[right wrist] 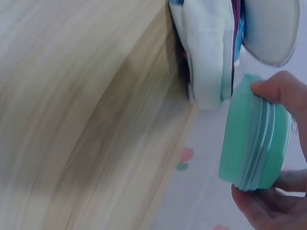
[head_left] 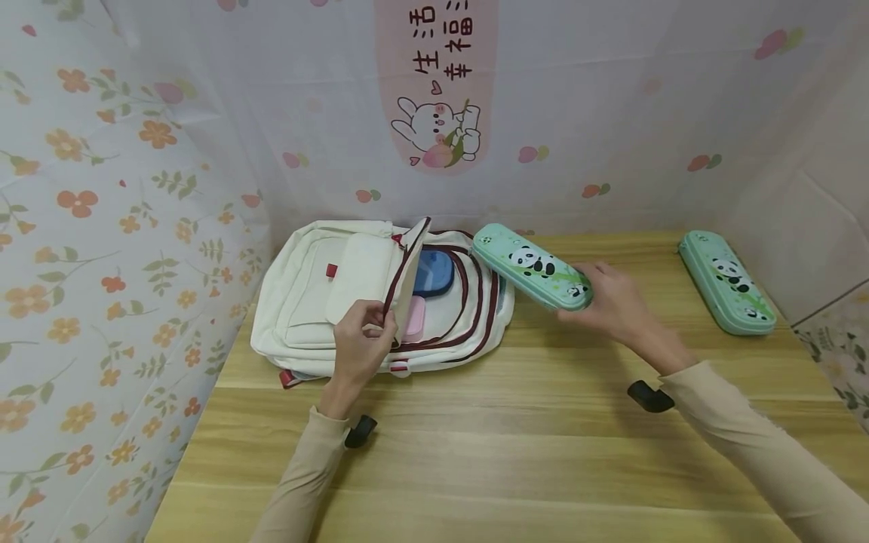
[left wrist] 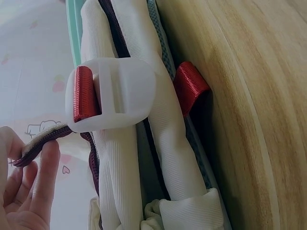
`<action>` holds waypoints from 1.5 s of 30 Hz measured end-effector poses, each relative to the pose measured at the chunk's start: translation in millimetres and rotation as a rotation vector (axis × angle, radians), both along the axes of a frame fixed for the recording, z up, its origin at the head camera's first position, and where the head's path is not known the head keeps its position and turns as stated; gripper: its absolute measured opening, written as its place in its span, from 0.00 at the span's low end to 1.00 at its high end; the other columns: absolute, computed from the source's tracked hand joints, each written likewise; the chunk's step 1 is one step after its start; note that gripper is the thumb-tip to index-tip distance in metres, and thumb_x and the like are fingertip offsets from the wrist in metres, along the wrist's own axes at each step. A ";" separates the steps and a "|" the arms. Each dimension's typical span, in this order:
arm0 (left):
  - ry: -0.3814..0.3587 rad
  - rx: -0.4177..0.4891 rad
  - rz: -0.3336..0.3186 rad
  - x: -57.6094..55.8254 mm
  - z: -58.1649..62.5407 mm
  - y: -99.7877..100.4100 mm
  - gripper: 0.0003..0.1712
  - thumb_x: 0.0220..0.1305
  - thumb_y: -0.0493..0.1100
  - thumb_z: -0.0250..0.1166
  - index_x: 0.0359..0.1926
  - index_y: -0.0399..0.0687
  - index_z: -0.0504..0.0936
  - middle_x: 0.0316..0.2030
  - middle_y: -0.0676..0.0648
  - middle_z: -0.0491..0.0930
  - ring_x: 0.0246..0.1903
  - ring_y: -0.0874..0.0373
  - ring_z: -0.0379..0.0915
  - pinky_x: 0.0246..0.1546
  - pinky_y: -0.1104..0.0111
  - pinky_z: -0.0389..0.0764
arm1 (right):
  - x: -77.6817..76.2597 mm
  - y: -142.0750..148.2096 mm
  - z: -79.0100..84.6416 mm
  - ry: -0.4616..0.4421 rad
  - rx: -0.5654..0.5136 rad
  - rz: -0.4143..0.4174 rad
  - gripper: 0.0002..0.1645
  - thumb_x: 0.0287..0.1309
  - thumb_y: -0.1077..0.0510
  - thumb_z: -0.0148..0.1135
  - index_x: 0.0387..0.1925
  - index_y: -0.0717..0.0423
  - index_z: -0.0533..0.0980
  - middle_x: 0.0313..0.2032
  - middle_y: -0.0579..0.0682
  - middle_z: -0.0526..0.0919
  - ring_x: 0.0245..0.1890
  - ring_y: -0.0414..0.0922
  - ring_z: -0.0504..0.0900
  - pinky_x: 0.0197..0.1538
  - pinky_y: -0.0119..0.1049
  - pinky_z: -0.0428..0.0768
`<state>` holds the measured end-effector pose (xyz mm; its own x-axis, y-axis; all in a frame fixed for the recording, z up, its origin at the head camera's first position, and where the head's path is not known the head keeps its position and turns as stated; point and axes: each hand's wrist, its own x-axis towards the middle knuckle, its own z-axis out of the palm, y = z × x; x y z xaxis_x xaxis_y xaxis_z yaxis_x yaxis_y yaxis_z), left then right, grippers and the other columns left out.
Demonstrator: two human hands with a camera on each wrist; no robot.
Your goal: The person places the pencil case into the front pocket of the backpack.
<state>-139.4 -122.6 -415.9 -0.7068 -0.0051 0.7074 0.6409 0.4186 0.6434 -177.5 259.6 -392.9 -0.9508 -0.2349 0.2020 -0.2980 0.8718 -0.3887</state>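
Observation:
A cream backpack (head_left: 308,294) with dark red zip trim lies on its back, its front compartment unzipped. My left hand (head_left: 365,335) pinches the zipped edge of the flap and holds it up; the left wrist view shows fingers (left wrist: 45,172) on that edge. Inside lie a blue case (head_left: 434,271) and a pink item (head_left: 415,318), both partly hidden by the flap. My right hand (head_left: 614,302) grips the near end of a mint green panda pencil case (head_left: 532,268), raised above the table beside the bag's right side. In the right wrist view, the pencil case (right wrist: 254,139) shows its zip.
A second mint panda pencil case (head_left: 726,283) lies at the table's right edge. The wooden table (head_left: 475,452) meets a printed cloth backdrop (head_left: 319,98) behind the bag. A white plastic buckle (left wrist: 115,93) hangs on the bag's near side.

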 end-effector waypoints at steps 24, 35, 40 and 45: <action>0.062 0.027 0.051 -22.0 -26.0 -10.5 0.06 0.56 0.23 0.64 0.36 0.28 0.81 0.29 0.36 0.84 0.18 0.51 0.81 0.21 0.76 0.84 | -11.3 -46.3 -14.4 -0.143 -0.140 0.288 0.48 0.43 0.49 0.79 0.66 0.60 0.73 0.56 0.63 0.77 0.52 0.56 0.76 0.52 0.53 0.80; 0.102 0.018 0.060 -26.8 -11.5 -8.9 0.07 0.55 0.24 0.67 0.37 0.29 0.82 0.29 0.36 0.85 0.21 0.50 0.82 0.22 0.73 0.86 | -30.7 -52.5 -13.7 -0.221 -0.249 0.306 0.49 0.44 0.59 0.81 0.65 0.72 0.69 0.58 0.68 0.77 0.54 0.62 0.80 0.60 0.59 0.82; 0.102 0.014 0.069 -28.1 -10.1 -6.9 0.07 0.55 0.23 0.67 0.36 0.28 0.82 0.29 0.36 0.85 0.21 0.49 0.82 0.22 0.71 0.86 | -38.4 -60.2 -14.1 -0.264 -0.277 0.288 0.48 0.44 0.59 0.81 0.65 0.70 0.70 0.60 0.69 0.72 0.58 0.64 0.77 0.64 0.60 0.79; 0.102 0.015 0.100 -26.8 -8.3 -4.4 0.07 0.54 0.20 0.65 0.35 0.25 0.81 0.27 0.34 0.84 0.21 0.45 0.82 0.21 0.70 0.86 | -48.2 -67.9 -12.2 -0.284 -0.264 0.289 0.48 0.45 0.57 0.81 0.67 0.66 0.71 0.63 0.68 0.71 0.60 0.64 0.77 0.65 0.60 0.78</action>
<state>-166.2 -126.9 -424.1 -0.6269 -0.0833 0.7746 0.6586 0.4744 0.5841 -225.6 191.7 -405.1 -0.8803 -0.4734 0.0323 -0.3636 0.6293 -0.6869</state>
